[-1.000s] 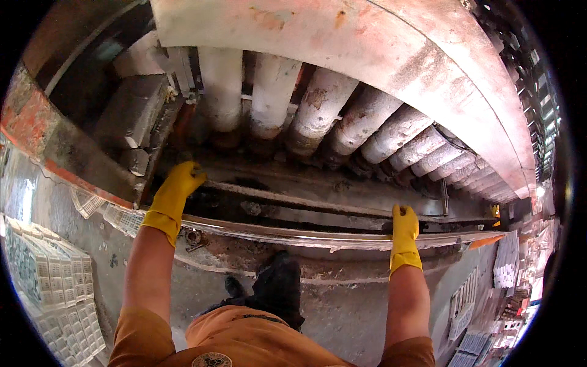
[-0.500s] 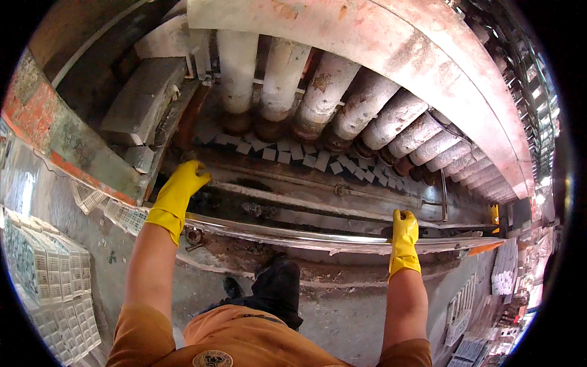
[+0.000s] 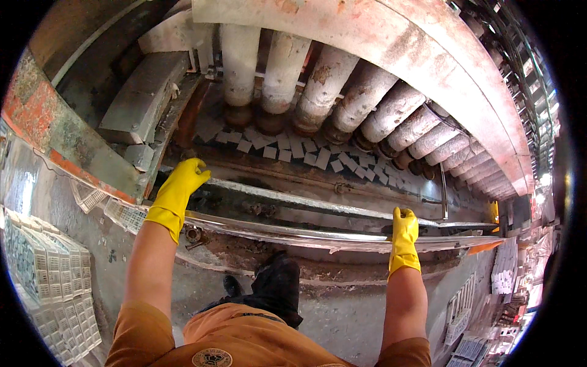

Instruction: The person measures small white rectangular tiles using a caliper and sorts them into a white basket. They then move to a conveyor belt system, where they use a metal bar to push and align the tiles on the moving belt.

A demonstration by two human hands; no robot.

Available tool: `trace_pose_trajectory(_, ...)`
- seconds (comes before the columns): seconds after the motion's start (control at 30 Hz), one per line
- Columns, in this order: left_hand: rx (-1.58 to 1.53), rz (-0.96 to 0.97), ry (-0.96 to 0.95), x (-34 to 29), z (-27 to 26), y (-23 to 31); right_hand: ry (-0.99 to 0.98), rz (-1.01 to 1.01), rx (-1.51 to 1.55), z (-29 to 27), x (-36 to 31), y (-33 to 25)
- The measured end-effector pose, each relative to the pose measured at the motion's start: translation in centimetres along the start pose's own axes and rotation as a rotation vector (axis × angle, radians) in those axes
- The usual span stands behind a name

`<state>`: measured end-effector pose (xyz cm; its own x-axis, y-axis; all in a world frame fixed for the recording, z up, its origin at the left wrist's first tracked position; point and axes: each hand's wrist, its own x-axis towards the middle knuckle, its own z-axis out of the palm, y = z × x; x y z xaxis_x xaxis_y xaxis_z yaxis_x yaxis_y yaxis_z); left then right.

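Both my hands wear yellow rubber gloves and hold one long, narrow, pale metal bar (image 3: 306, 200) across the machine opening. My left hand (image 3: 179, 188) is closed at the bar's left part, its fingers curled. My right hand (image 3: 404, 235) makes a fist farther along, and the bar runs on past it to the right. Nearer to me, a shiny metal edge rail (image 3: 275, 230) lies below the bar, with my wrists above it. Loose pale rectangular pieces (image 3: 284, 156) are scattered in the trough beyond. The gloves partly hide the grip on the bar.
A row of thick, worn cylinders (image 3: 324, 85) stands beyond the trough under a large pale, stained beam (image 3: 342, 21). A grey box-shaped block (image 3: 143, 101) sits far left. Stacked plastic crates (image 3: 61, 257) stand on the left floor; another crate (image 3: 461, 309) lies at right.
The bar has shifted or turned slightly and now catches more light along its length. Both gloved hands stay almost where they were, still closed.
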<state>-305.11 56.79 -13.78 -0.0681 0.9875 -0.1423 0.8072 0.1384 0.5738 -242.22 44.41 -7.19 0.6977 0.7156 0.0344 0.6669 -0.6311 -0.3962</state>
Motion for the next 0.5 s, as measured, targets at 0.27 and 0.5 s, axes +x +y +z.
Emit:
trace_pose_trajectory(0.27,0.009,-0.003,-0.001,-2.3,0.1,-0.4,0.008,0.013,-0.017,0.6,-1.0,2.6)
trace_pose_trajectory(0.5,-0.048,0.061,0.008,-4.2,1.4,-2.4,0.008,0.061,0.027,0.8,-2.8,5.3)
